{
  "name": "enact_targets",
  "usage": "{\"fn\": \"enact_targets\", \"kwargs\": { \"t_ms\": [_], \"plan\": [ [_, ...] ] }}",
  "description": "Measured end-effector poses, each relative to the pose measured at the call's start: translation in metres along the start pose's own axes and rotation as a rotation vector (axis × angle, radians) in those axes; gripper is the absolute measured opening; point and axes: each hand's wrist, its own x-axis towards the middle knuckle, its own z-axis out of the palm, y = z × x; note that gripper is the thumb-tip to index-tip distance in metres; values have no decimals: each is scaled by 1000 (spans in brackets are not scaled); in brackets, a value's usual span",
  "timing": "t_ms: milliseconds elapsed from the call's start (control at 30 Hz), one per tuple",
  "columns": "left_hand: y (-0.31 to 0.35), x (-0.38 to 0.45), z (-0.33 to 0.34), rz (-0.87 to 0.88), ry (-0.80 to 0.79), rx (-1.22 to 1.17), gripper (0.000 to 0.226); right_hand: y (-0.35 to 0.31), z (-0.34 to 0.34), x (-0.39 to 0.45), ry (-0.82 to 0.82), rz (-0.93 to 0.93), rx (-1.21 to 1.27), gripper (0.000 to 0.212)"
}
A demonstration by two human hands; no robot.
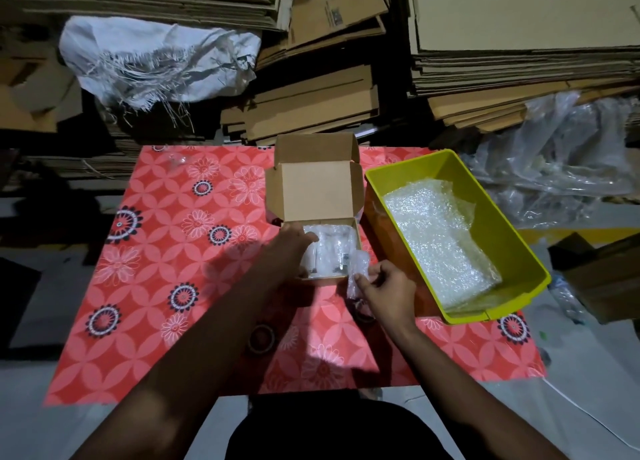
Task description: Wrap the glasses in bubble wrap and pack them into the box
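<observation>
- Two bare hands reach out over a red cloth (173, 251) with flower shapes on it.
- The left hand (294, 243) is at the left edge of a small brown box (317, 189). Its fingers are straight and close together, and they reach in over the box's left wall. I cannot tell if they touch what is inside.
- The box is open. Its lid stands up at the far side, and the box sits near the middle of the cloth.
- Inside the box lie wrapped glasses (329, 251), all covered in bubbly clear wrap. I cannot tell how many.
- The right hand (388, 291) is just by the near right corner of the box. Its thumb and fingers are curled and pinch a small wrapped bundle (358, 272). The bundle stands up tall, right by the box's edge.
- A yellow-green tub (512, 237) sits to the right of the box, very near it. It holds flat sheets of bubble wrap (436, 237).
- A dark tape roll (261, 338) lies on the cloth, close to the person, under the left arm.
- A small clear glass thing (178, 159) is at the far left of the cloth, too blurry to name.
- Piles of flat cardboard (519, 61) are stacked behind, with a torn white sack (156, 61) on the left and crumpled clear plastic (561, 161) on the right.
</observation>
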Motion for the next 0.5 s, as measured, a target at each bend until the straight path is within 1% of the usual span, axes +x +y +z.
{"fn": "enact_targets", "kwargs": {
  "t_ms": [100, 233, 300, 367, 433, 500],
  "plan": [
    [8, 9, -2, 6, -9, 141, 76, 2, 2, -1, -3, -8, -7, 22],
    [18, 9, -10, 73, 33, 356, 50, 8, 5, 0, 8, 4, -32, 23],
    [20, 10, -15, 127, 65, 447, 45, 5, 5, 0, 4, -3, -26, 23],
    [17, 16, -10, 150, 126, 486, 52, 0, 5, 2, 15, -16, -13, 22],
    [8, 24, 3, 211, 194, 427, 61, -4, 6, 4, 29, -34, -14, 22],
    [7, 27, 6, 198, 209, 398, 66, -6, 8, 6, 36, -37, 2, 22]
  ]
}}
